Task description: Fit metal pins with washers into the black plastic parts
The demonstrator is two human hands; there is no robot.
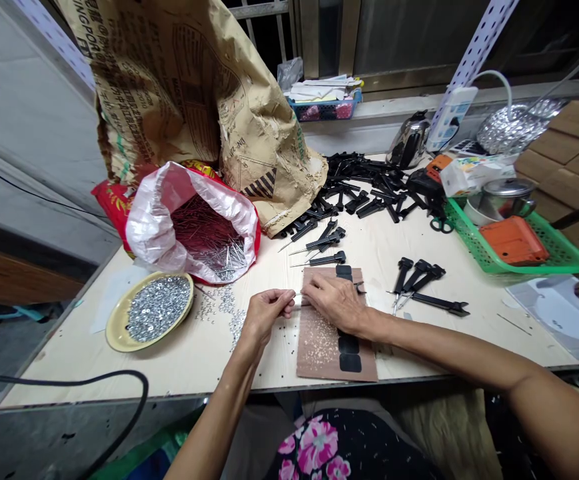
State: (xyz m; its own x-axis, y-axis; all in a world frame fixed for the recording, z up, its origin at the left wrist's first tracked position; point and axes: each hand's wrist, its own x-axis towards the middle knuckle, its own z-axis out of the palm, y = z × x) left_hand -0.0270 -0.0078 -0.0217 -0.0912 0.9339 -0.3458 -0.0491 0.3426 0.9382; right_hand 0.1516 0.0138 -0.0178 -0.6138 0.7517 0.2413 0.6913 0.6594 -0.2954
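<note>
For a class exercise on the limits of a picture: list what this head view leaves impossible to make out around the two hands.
- Small metal piece between the left hand and right hand: too small, pinched by the fingertips.
- Black part: mostly hidden behind the right hand.
- Brown board: its middle is covered by the right wrist.
- Pins in the red-and-white bag: the plastic hides how far they go.

Matt brown board [319, 347] on pale smooth wooden table [194, 353]. Left of board: shiny metal washers [158, 307] in glossy plate [114, 330]. Beyond: creased paper sack [194, 87], matt black plastic handles [369, 187].
</note>
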